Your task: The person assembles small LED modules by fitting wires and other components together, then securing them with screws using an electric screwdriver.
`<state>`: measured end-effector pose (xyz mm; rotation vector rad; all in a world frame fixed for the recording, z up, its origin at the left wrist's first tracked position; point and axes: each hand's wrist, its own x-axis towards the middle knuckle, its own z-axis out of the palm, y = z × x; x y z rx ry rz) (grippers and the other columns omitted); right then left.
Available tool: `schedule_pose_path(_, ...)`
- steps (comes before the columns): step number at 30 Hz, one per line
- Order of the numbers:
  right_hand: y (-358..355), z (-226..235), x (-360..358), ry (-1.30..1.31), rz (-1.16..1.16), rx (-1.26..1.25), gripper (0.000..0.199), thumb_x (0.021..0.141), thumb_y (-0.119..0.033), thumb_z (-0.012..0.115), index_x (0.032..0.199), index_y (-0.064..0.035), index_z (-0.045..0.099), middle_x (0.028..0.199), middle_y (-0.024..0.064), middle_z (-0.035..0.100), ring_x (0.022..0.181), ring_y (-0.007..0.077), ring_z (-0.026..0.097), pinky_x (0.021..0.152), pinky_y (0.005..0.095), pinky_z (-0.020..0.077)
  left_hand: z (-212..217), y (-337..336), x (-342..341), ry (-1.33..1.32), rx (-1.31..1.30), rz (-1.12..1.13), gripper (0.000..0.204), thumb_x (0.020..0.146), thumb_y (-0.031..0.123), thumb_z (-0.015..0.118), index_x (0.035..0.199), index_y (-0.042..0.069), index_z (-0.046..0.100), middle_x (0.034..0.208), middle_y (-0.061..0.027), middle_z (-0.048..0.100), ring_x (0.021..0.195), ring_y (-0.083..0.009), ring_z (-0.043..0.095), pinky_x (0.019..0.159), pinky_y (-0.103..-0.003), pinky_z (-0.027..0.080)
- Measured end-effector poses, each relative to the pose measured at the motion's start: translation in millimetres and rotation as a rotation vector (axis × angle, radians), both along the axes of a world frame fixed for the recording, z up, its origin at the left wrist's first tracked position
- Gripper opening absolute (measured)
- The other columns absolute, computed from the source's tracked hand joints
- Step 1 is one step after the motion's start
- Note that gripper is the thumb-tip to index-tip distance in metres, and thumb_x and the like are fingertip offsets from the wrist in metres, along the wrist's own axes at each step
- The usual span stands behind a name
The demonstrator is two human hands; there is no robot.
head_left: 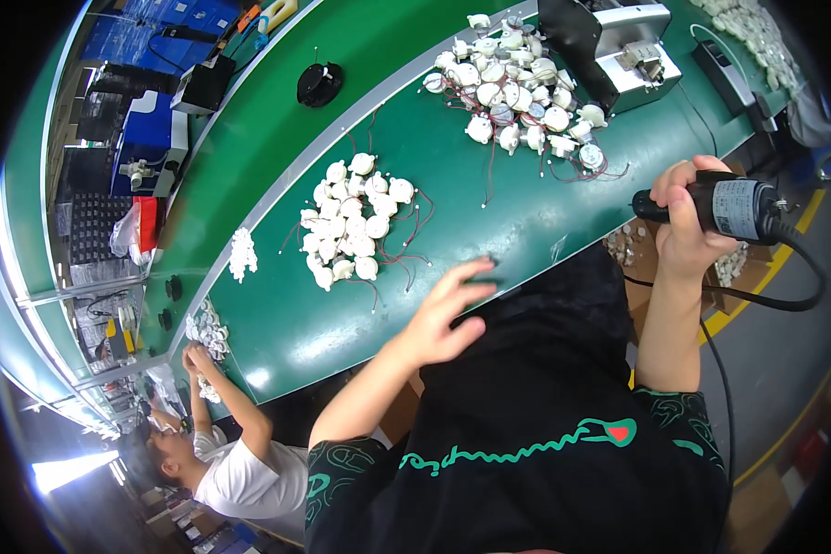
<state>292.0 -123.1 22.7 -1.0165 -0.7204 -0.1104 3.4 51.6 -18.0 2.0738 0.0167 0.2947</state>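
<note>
Green-topped counter (489, 212) curved away; a bare strip lay along its near edge between two heaps of small white round motors with red leads, near heap (355, 222), far heap (517, 88). Left hand (443, 314) hovered over that edge, fingers spread wide, holding nothing. Right hand (683, 217), raised off the counter's end, gripped a black cylindrical electric screwdriver (720, 205) bearing a pale rectangular label, black cable trailing.

The electric screwdriver (711, 205) tip is hidden behind the right hand (683, 222); the left hand (443, 314) is motion-blurred.
</note>
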Motion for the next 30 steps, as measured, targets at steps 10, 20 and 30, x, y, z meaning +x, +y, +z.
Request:
schedule_pose_path(10,-19.7,6.9,14.9,-0.019,-0.099,-0.006,0.041,0.080,0.009,0.067,0.119,0.0065,0.055,0.073,0.0101,0.060,0.063,0.0165,0.058,0.061,0.0314,0.0499,-18.6,50.4,127.9,-0.138,-0.044,0.508,0.041,0.089,0.006,0.066,0.128,-0.003,0.056,0.126,-0.0134,0.056,0.110,-0.0211,0.057,0.095,-0.035,0.048)
schedule_pose_path(20,26.2,57.2,104.9,0.031,-0.122,0.192,0.024,0.089,0.003,0.067,0.110,0.0061,0.057,0.078,0.0108,0.060,0.062,0.0186,0.059,0.059,0.0357,0.0505,-23.2,75.2,157.0,-0.093,0.270,0.552,0.041,0.082,0.017,0.080,0.116,0.000,0.066,0.101,-0.0111,0.069,0.085,-0.0185,0.062,0.081,-0.033,0.052)
schedule_pose_path(30,78.1,74.0,156.0,0.031,-0.057,0.012,0.016,0.088,0.003,0.067,0.098,-0.0004,0.055,0.073,0.0079,0.059,0.056,0.0182,0.058,0.053,0.0340,0.0486,-25.6,62.0,144.4,-0.096,0.047,0.505,0.072,0.075,0.007,0.085,0.131,0.000,0.040,0.088,-0.0071,0.069,0.075,-0.0152,0.063,0.075,-0.030,0.054)
